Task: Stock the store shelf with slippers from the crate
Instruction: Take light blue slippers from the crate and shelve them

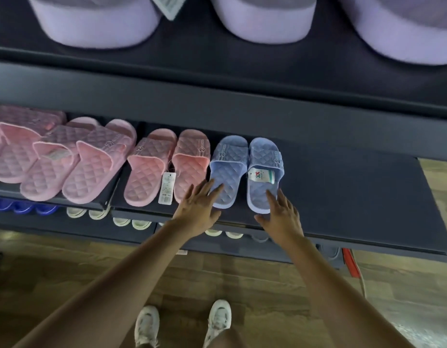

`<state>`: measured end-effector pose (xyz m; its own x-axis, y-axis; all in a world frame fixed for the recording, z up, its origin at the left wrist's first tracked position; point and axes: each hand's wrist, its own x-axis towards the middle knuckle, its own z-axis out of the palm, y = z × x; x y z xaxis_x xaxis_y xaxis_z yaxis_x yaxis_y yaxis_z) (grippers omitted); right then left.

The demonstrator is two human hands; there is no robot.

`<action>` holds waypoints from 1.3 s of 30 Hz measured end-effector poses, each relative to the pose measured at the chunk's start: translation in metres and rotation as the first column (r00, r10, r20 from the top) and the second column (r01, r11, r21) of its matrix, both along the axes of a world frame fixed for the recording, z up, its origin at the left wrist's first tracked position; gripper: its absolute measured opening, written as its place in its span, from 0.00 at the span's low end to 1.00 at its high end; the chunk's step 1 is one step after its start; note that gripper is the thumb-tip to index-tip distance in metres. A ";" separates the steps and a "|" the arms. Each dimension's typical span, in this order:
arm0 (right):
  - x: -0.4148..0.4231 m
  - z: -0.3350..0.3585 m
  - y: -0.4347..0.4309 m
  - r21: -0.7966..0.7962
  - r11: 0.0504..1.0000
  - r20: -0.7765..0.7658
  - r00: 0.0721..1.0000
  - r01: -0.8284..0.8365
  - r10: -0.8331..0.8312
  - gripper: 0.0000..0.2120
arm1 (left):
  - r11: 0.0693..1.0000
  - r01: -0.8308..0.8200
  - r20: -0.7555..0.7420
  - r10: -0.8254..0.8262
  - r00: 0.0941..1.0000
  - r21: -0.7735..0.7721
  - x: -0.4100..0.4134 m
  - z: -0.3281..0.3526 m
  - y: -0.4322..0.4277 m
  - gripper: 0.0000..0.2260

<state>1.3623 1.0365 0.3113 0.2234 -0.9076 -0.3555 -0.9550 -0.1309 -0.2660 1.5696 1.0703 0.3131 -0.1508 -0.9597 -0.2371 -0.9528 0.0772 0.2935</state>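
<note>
No legible text: blurred print on the white hang tag, a red-green logo label inside the blue slipper

**Dark store shelf lined with quilted slippers**

A dark grey shelf carries quilted slippers, toes pointing toward the back. A blue pair sits side by side, with a paper label tucked in the right one. Just to its left is a pink pair with a white tag. Further left, more pink slippers overlap. The upper shelf holds lilac slippers.
</note>
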 end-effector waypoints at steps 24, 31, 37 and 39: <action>0.223 0.160 0.181 -0.182 0.866 -0.029 0.883 -0.466 0.469 0.28 | 0.874 -0.432 -0.045 0.434 0.900 -0.221 0.256 0.154 0.280 0.28; 0.334 0.177 0.215 -0.180 0.788 0.058 0.794 -0.588 0.606 0.28 | 0.711 -0.666 -0.060 0.672 0.738 -0.227 0.341 0.169 0.384 0.29; 0.435 0.179 0.226 -0.159 0.659 0.067 0.658 -0.735 0.750 0.29 | 0.525 -0.811 -0.034 0.834 0.551 -0.259 0.407 0.169 0.456 0.26; 0.468 0.179 0.226 -0.161 0.612 0.081 0.607 -0.775 0.790 0.28 | 0.452 -0.850 -0.025 0.880 0.475 -0.270 0.426 0.169 0.473 0.25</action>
<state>1.8307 1.2624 0.4904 0.9015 -0.3911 -0.1851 -0.4315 -0.8443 -0.3177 1.9961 1.5436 0.4823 0.7980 -0.6016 0.0345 -0.5848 -0.7592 0.2857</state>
